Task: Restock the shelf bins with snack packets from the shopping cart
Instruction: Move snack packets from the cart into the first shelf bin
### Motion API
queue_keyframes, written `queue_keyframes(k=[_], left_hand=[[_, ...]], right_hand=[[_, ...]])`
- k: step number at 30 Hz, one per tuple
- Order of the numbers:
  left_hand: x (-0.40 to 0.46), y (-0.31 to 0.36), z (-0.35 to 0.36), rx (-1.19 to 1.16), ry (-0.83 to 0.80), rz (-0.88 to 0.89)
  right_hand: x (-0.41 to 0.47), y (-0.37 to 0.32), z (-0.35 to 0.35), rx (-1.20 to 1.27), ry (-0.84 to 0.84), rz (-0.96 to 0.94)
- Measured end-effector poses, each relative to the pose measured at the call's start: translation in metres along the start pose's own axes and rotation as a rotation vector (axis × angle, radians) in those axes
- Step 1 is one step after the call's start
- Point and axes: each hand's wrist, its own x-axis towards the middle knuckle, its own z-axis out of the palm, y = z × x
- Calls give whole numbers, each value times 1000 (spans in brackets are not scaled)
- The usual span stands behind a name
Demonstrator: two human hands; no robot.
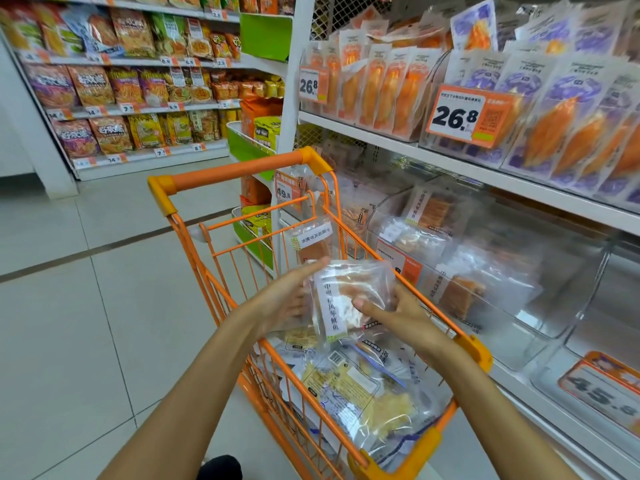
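Clear plastic wraps the snack packet [349,299] held above the shopping cart [242,174], its contents pale orange and a white strip of printed characters running down its front. The right hand [398,317] grips the packet from the right side, thumb pressed on its face and fingers curled behind it. The left hand [291,292] lies flat against the packet's left edge with fingers straight and blurred, so whether any fingertip hooks behind it cannot be told. Under the packet, inside the orange wire cart, lie more clear packets [363,386], some with yellowish contents, and one more packet [311,240] stands upright toward the far end of the basket. Just right of the cart runs a white shelf unit [450,164]; its lower level carries clear plastic bins [519,271] holding similar orange-filled packets, and an orange price card [599,386] fronts the nearest bin. On the shelf above, rows of orange and purple pouches [554,109] stand behind a tag reading 26.8 [460,116]. Across the pale tiled floor [69,306], another shelving bay [121,81] is packed with bright crisp bags.
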Motion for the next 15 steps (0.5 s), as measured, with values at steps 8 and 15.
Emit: queue_keyframes(k=[8, 15], left_hand=[[-4, -6, 7, 29, 69, 307], [-2, 6, -49, 136, 485, 432]], right_hand=[[4, -30, 30, 108, 184, -146], [69, -60, 20, -648, 169, -285]])
